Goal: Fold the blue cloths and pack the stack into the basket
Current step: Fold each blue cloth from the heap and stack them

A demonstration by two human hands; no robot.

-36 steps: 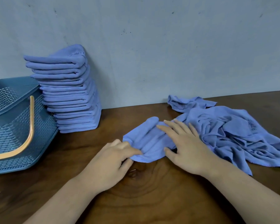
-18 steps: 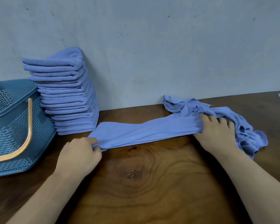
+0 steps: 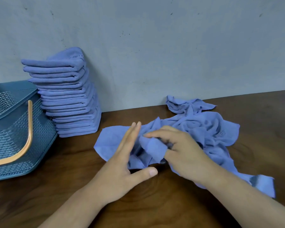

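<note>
Near on the bench [image 3: 155, 203], two hands meet on one blue cloth [image 3: 109, 142]: left hand [image 3: 122, 163] flat, fingers straight; right hand [image 3: 179, 153] fingers pinching a fold. Beyond, a crumpled heap [image 3: 204, 127], count unclear. Far left, one folded stack [image 3: 69, 99] beside one basket [image 3: 7, 129], partly cut off.

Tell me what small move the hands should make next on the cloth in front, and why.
Probably pull the pinched flap out to the right to spread the cloth flat. The right hand pinches a bunched flap, the left hand lies with straight fingers on the cloth's left part, and the cloth is crumpled.
</note>
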